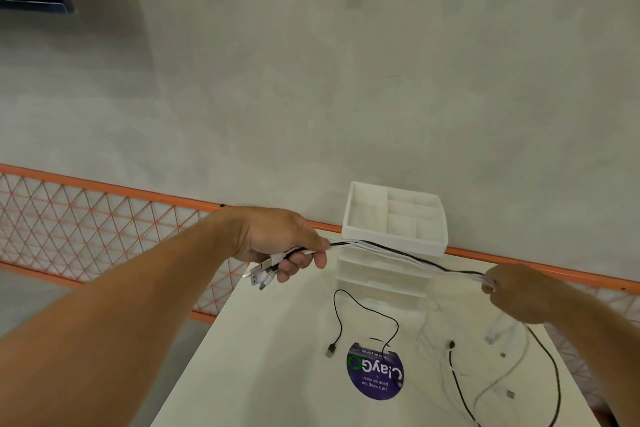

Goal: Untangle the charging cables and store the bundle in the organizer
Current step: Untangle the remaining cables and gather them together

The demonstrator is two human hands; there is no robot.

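Bundle of cables (398, 253) stretched in mid-air across frame centre, above the white table (277, 357) and in front of the white organizer (394, 218). Clamped at its plug end by left hand (277, 239), fingers curled shut; pinched lower right by right hand (519, 291). Loose black cable (346, 319) lying below, beside a purple sticker (375, 373).

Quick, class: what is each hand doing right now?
Left hand: closed on the cable bundle near its plugs.
Right hand: closed on the same bundle.

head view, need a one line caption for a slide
Left hand grips the plug ends while the right hand holds the cable bundle stretched above the table, before the white organizer.
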